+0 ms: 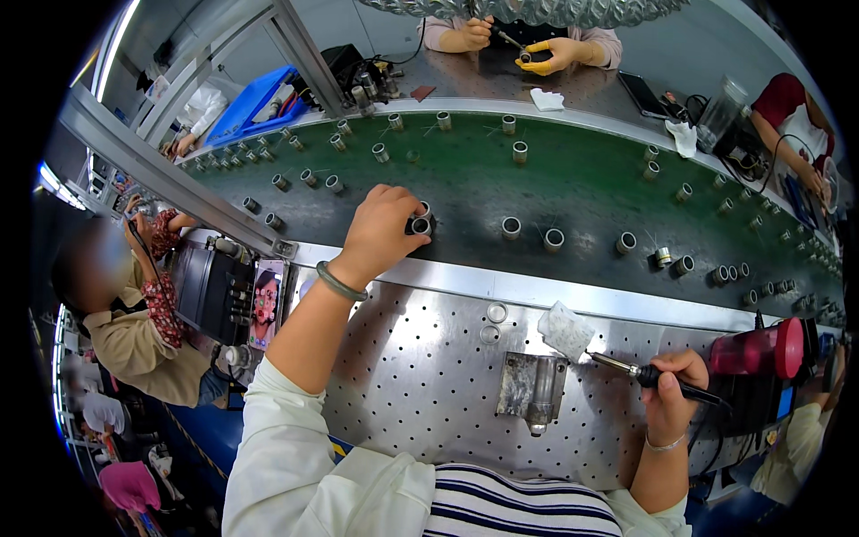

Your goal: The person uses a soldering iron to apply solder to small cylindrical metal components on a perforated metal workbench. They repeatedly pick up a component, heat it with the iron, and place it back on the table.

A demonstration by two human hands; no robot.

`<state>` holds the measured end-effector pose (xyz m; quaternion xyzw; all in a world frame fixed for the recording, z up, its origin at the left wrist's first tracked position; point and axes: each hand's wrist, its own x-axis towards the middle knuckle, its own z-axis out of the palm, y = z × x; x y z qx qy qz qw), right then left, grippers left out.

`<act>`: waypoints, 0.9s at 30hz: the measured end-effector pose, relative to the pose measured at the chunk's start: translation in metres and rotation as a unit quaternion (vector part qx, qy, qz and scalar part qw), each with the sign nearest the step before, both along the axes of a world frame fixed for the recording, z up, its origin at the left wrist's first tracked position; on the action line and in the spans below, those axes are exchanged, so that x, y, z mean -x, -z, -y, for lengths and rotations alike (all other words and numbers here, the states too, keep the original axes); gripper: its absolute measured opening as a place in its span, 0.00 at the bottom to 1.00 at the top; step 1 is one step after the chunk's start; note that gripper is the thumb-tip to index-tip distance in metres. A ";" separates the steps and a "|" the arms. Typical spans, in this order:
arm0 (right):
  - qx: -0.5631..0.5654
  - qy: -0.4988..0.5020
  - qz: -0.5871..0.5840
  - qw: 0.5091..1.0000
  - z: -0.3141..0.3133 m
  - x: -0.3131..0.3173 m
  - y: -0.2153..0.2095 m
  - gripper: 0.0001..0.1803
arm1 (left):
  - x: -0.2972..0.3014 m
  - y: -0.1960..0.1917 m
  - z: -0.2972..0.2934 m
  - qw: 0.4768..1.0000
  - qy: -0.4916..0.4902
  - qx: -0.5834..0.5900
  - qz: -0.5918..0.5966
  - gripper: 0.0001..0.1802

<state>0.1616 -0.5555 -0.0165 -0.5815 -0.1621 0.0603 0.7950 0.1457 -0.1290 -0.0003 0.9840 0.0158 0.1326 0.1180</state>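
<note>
My left hand (385, 224) reaches over the near edge of the green conveyor belt (465, 192). Its thumb and fingers are closed around a short metal cylinder (420, 226); a second one seems to touch it, partly hidden by the fingers. Low on the right, my right hand (673, 394) grips a soldering iron (646, 374) by its black handle. The iron's tip points left, close to a crumpled whitish pad (565, 331). Left of that tip, a metal fixture block (531, 389) with a cylindrical part in its groove lies on the perforated metal table (420, 376).
Several similar cylinders (554, 239) stand scattered along the belt. Two thin rings (492, 324) lie above the fixture. A red container (761, 349) stands at the right, and a phone (266, 304) at the left. Across the belt, a co-worker's yellow-covered hand (557, 55) holds a part.
</note>
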 end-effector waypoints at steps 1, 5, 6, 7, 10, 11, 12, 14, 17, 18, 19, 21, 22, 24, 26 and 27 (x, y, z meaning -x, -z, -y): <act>0.001 0.000 0.000 1.000 0.001 -0.001 0.001 0.14 | 0.000 -0.005 0.006 1.000 0.014 -0.011 0.007 0.19; 0.005 0.001 0.005 1.000 0.003 -0.002 0.001 0.13 | 0.011 -0.022 0.043 0.997 0.072 0.027 0.009 0.20; 0.004 0.000 0.008 1.000 0.002 -0.002 -0.001 0.13 | 0.018 -0.024 0.050 0.994 0.094 0.058 -0.013 0.20; 0.000 -0.005 0.009 1.000 0.001 -0.002 0.000 0.13 | 0.027 -0.028 0.058 0.989 0.112 0.085 -0.037 0.20; -0.007 -0.015 0.011 1.000 -0.001 -0.001 -0.002 0.13 | 0.046 -0.026 0.078 0.973 0.122 0.162 -0.107 0.20; -0.008 -0.018 0.011 1.000 -0.001 0.000 -0.002 0.13 | 0.050 -0.024 0.083 0.966 0.121 0.191 -0.125 0.20; -0.010 -0.020 0.012 1.000 -0.001 0.000 -0.003 0.14 | 0.053 -0.023 0.087 0.958 0.121 0.217 -0.142 0.20; -0.010 -0.022 0.018 1.000 0.001 0.001 -0.003 0.14 | 0.061 -0.018 0.095 0.957 0.110 0.219 -0.153 0.24; -0.015 -0.021 0.025 0.999 0.001 0.002 -0.004 0.14 | 0.070 -0.014 0.104 0.957 0.090 0.235 -0.145 0.35; -0.018 -0.022 0.025 0.999 0.001 0.002 -0.004 0.14 | 0.074 -0.013 0.107 0.954 0.070 0.258 -0.134 0.37; -0.020 -0.023 0.025 0.999 0.001 0.003 -0.004 0.14 | 0.078 -0.012 0.110 0.950 0.050 0.282 -0.123 0.38; -0.019 -0.027 0.023 0.999 0.000 0.004 -0.005 0.13 | 0.083 -0.007 0.116 0.949 0.028 0.299 -0.092 0.41; -0.017 -0.030 0.020 0.999 -0.001 0.004 -0.005 0.13 | 0.087 -0.002 0.116 0.947 0.015 0.309 -0.087 0.40; -0.018 -0.034 0.020 0.999 -0.001 0.004 -0.005 0.13 | 0.090 0.006 0.115 0.941 -0.007 0.331 -0.076 0.39; -0.022 -0.035 0.023 0.999 0.001 0.004 -0.003 0.13 | 0.092 -0.008 0.113 0.926 -0.057 0.371 -0.040 0.35; -0.027 -0.036 0.021 0.999 0.002 0.005 -0.003 0.12 | 0.094 -0.013 0.113 0.900 -0.055 0.433 -0.020 0.33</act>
